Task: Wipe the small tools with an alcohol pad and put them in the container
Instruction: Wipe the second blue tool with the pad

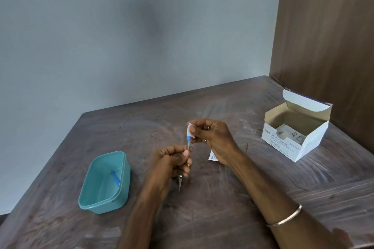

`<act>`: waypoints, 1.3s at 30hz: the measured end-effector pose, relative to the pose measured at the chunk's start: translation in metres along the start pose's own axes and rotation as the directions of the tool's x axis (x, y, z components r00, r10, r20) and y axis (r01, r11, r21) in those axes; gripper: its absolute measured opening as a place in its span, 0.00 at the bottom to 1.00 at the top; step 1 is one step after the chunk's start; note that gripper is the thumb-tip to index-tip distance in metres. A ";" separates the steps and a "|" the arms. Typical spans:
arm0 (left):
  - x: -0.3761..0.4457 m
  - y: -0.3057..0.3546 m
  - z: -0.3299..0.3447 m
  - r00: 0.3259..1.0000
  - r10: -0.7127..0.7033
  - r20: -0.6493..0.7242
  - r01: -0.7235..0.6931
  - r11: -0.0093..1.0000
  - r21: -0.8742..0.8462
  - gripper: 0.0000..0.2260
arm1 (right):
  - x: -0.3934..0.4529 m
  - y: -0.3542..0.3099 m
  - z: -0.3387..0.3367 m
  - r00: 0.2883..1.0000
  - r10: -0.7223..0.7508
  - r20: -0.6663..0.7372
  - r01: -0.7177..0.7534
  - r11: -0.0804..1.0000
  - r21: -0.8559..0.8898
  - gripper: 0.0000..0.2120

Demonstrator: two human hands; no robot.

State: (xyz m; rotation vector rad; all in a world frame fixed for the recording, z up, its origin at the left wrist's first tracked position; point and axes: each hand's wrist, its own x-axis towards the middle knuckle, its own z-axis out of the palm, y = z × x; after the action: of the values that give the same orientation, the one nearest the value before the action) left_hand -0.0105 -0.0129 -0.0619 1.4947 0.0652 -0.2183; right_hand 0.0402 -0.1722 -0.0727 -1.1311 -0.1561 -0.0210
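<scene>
Left hand [174, 159] grips tool [188, 143]; right hand [212, 137] pinches pad [190, 129] around tip.

There are two bare hands: the left hand [174, 159] and the right hand [214, 137]. There is one white alcohol pad [190, 130], and one thin tool with a blue part [188, 141]. One pair of small metal scissors [180, 183] lies on the one dark wooden table [232, 198]. There is one teal plastic container [105, 182], and inside it one blue tool [115, 177]. One open white cardboard box of alcohol swabs [295, 133] stands there; the packets inside cannot be counted. One torn white wrapper [212, 156] and one metal bangle [285, 217] are seen.
</scene>
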 end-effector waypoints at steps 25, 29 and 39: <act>-0.063 0.048 -0.110 0.752 0.371 -0.545 0.402 0.398 0.825 0.06 | -0.004 0.000 -0.006 0.994 0.109 -0.001 -0.108 0.990 -0.086 0.14; -0.057 0.047 -0.107 0.789 0.260 -0.556 0.523 0.188 0.831 0.08 | -0.001 0.000 -0.009 0.994 0.108 -0.013 -0.108 0.993 -0.052 0.10; -0.042 0.045 -0.094 0.829 0.231 -0.510 0.533 -0.049 0.845 0.09 | -0.001 0.002 -0.011 0.994 0.107 0.014 -0.106 0.993 -0.060 0.09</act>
State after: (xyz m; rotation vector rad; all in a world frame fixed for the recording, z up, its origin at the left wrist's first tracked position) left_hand -0.0343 0.0875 -0.0172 3.1437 0.7206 0.0353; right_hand 0.0403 -0.1812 -0.0788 -1.1980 -0.1109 0.0791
